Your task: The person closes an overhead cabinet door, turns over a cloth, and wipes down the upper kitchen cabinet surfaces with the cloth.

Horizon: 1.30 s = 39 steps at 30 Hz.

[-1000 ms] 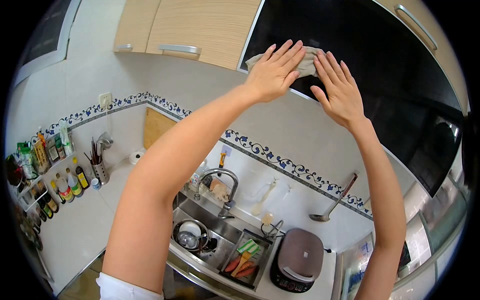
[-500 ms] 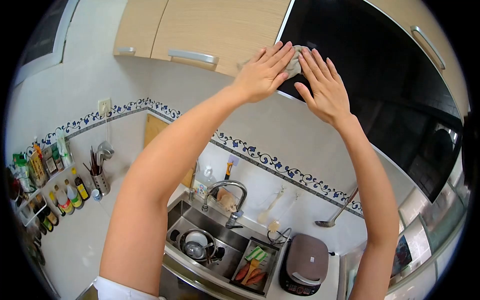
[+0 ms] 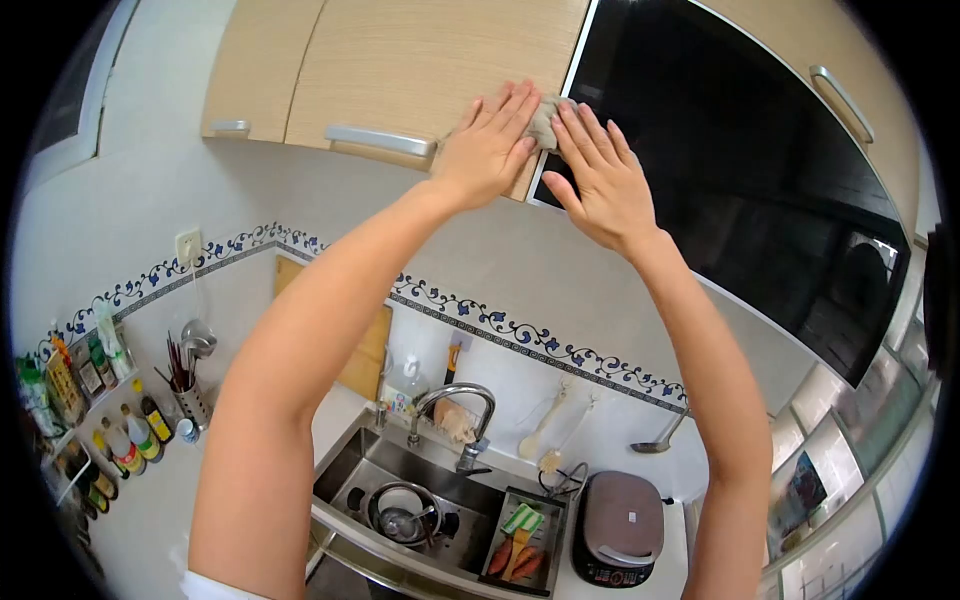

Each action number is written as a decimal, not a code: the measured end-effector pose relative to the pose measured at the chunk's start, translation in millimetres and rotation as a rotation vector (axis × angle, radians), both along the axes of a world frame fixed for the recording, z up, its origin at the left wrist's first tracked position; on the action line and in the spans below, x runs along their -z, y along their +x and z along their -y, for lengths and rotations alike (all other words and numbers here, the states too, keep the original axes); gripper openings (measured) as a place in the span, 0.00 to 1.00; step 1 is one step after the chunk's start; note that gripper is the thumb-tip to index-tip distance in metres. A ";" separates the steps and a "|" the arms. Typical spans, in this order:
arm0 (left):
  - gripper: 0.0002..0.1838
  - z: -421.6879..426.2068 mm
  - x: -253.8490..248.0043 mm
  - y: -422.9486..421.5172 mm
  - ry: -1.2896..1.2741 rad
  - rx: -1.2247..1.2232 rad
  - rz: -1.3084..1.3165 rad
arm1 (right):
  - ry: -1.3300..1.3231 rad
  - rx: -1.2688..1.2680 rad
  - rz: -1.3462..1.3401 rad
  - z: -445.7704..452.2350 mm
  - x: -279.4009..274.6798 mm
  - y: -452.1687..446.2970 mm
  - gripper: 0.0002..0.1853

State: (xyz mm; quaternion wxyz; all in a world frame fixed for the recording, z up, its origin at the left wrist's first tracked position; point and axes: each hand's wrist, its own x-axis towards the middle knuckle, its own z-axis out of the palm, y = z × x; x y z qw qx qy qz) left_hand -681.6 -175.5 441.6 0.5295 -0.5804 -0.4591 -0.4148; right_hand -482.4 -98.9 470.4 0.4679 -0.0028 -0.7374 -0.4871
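A crumpled grey-beige cloth (image 3: pixel 543 126) is pressed against the upper cabinet front, where the light wood door (image 3: pixel 430 60) meets the glossy black panel (image 3: pixel 720 140). My left hand (image 3: pixel 485 145) lies flat over the cloth on the wood side, its fingers stretched out; a bit of cloth shows beside the wrist. Over on the black panel, my right hand (image 3: pixel 605 185) is spread flat with its fingertips at the cloth's right edge. Part of the cloth is hidden beneath my hands.
Below are a steel sink (image 3: pixel 350 450) with a pot (image 3: pixel 402 512), a curved faucet (image 3: pixel 470 395), a drain tray (image 3: pixel 525 545) and a brown countertop appliance (image 3: pixel 620 525). Bottles (image 3: pixel 135 435) and a utensil holder (image 3: pixel 190 400) stand at left. Metal handles (image 3: pixel 378 141) project from the cabinets.
Both hands and the cloth have slid left along the cabinet front, from the black panel's edge further onto the wood door. The camera view has also shifted slightly.
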 end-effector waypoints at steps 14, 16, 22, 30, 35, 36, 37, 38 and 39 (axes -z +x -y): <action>0.31 -7.6 -17.4 -15.3 0.136 0.016 0.121 | 0.032 -0.100 -0.135 14.0 -12.8 -63.4 0.32; 0.32 -8.7 -21.3 -17.4 0.139 0.032 0.140 | 0.032 -0.113 -0.161 14.3 -16.9 -69.0 0.32; 0.32 -5.7 -39.1 -27.8 0.139 0.039 0.126 | 0.040 -0.095 -0.193 14.7 -30.9 -80.0 0.31; 0.31 -4.1 -62.1 -41.7 0.129 0.026 0.046 | 0.049 -0.048 -0.200 16.5 -50.7 -87.1 0.31; 0.31 4.3 -76.9 -61.5 0.095 0.009 -0.077 | 0.087 -0.014 -0.217 16.8 -62.5 -90.3 0.30; 0.30 4.5 -79.7 -64.3 0.104 -0.003 -0.102 | 0.090 -0.008 -0.219 15.2 -65.2 -91.1 0.30; 0.30 5.2 -83.0 -67.4 0.107 0.003 -0.102 | 0.103 -0.008 -0.222 14.0 -68.6 -92.0 0.30; 0.30 6.1 -86.6 -70.4 0.121 0.005 -0.127 | 0.115 -0.008 -0.223 13.0 -71.8 -93.2 0.30; 0.30 4.8 -90.2 -74.9 0.133 0.007 -0.152 | 0.116 -0.003 -0.222 13.0 -74.7 -94.8 0.30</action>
